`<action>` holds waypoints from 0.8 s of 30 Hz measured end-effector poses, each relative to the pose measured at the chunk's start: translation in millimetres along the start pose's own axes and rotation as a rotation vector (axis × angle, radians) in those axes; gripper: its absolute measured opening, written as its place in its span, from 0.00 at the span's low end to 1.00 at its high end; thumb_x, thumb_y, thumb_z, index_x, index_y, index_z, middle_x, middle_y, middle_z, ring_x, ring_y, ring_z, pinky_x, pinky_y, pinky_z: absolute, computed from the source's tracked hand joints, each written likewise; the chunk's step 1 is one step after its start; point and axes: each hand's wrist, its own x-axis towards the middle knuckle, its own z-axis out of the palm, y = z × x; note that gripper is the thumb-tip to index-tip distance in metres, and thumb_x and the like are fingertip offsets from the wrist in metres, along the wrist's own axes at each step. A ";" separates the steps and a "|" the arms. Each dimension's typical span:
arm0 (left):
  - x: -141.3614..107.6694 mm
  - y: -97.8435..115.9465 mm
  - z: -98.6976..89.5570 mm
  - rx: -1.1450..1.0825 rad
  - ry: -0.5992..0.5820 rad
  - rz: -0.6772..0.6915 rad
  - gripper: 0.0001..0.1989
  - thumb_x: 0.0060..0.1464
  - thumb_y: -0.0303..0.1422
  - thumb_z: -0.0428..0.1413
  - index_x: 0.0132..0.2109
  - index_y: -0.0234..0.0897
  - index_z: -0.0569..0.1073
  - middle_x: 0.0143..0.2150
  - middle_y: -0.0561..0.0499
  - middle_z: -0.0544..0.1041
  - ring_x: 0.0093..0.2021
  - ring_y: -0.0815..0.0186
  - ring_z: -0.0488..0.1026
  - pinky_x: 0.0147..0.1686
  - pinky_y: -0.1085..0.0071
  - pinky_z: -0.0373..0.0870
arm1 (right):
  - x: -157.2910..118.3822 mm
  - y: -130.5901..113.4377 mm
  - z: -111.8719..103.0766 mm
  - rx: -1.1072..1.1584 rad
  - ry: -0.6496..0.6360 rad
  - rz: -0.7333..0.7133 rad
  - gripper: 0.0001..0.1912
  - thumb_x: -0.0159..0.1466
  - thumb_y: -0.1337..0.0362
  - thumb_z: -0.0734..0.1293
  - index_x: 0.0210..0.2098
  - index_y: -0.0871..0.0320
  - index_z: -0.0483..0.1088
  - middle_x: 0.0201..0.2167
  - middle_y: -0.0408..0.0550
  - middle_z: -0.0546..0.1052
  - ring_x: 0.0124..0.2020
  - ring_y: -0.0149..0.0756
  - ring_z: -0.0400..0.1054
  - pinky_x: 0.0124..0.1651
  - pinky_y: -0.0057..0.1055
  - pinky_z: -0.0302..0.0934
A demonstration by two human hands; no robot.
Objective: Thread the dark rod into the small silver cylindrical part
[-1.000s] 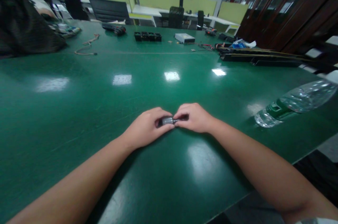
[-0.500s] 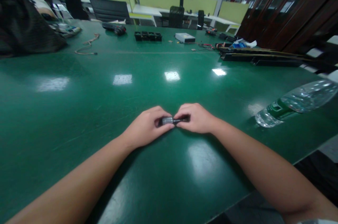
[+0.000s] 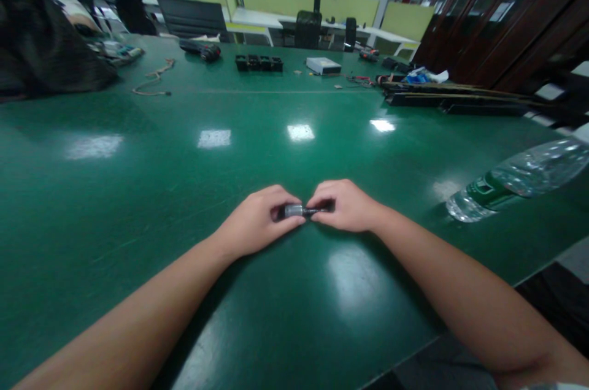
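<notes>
A small dark object with a grey, shiny barrel [image 3: 293, 210] lies sideways between my hands, low over the green table [image 3: 257, 316]. My left hand [image 3: 261, 221] has its thumb and fingers closed round the barrel's left end. On the right, my right hand [image 3: 344, 206] pinches the thin dark end. The fingertips of both hands are close together at the middle of the object. Its outer ends are partly hidden by the fingers, so I cannot tell exactly what it is.
A clear plastic bottle [image 3: 510, 184] lies on its side at the right. Along the far side are a black block [image 3: 259, 63], a grey box [image 3: 323, 65], a cable [image 3: 156, 78], long black strips [image 3: 455, 99] and a dark bag [image 3: 46, 40].
</notes>
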 end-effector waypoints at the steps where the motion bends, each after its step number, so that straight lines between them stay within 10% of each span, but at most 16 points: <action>1: 0.1 -0.1 0.0 0.000 0.001 0.002 0.16 0.59 0.44 0.58 0.46 0.39 0.79 0.39 0.47 0.77 0.38 0.63 0.73 0.38 0.69 0.69 | -0.2 -0.1 -0.2 0.003 -0.001 0.005 0.08 0.58 0.69 0.71 0.38 0.58 0.79 0.34 0.47 0.79 0.36 0.33 0.72 0.40 0.27 0.63; 24: -1.2 -4.1 0.6 -0.013 0.005 0.011 0.15 0.58 0.43 0.60 0.46 0.39 0.79 0.39 0.50 0.77 0.37 0.65 0.72 0.37 0.70 0.67 | -2.8 0.3 -5.4 -0.011 -0.013 0.024 0.07 0.57 0.69 0.71 0.36 0.60 0.79 0.33 0.47 0.78 0.34 0.32 0.71 0.39 0.27 0.63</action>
